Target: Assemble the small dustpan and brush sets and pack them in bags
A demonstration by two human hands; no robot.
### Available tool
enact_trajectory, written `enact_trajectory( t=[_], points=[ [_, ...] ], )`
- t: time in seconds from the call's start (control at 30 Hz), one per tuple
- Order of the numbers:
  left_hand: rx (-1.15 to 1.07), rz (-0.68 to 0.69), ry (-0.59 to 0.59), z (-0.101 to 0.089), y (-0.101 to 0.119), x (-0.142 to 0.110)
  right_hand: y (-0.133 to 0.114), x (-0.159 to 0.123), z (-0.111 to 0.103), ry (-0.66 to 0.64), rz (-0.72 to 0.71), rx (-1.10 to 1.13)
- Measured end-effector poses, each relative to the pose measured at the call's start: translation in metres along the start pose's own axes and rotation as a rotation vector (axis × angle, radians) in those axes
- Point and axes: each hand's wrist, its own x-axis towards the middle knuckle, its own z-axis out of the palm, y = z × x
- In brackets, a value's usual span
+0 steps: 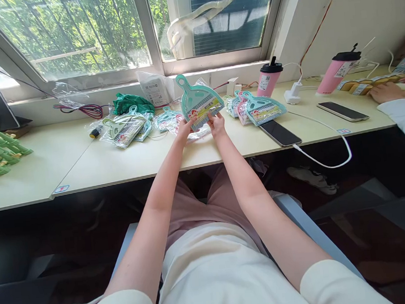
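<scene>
On the head view, I see my left hand [185,129] and right hand [216,124] pinching the lower edge of a teal dustpan [199,99], upright just above the frame's centre. I find wrapped dustpans [125,129] left of it, and a black phone [281,133] lies right of centre.

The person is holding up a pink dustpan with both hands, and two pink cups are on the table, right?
Not quite: the dustpan is mint green, not pink, as the head view shows. The left hand and right hand do hold it up, and two pink cups are on the table.
</scene>
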Motion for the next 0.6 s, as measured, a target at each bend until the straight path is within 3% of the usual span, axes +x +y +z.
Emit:
enact_trajectory(
  t=[0.33,0.6],
  points=[
    [0.03,0.021,0.016,0.0008,-0.0023,-0.0002,-0.0009,-0.0076,-0.0009,-0.025,0.03,0.034],
    [0.021,0.053,-0.048,-0.001,-0.002,-0.0039,-0.002,-0.0069,-0.0006,0.006,0.087,0.076]
  ],
)
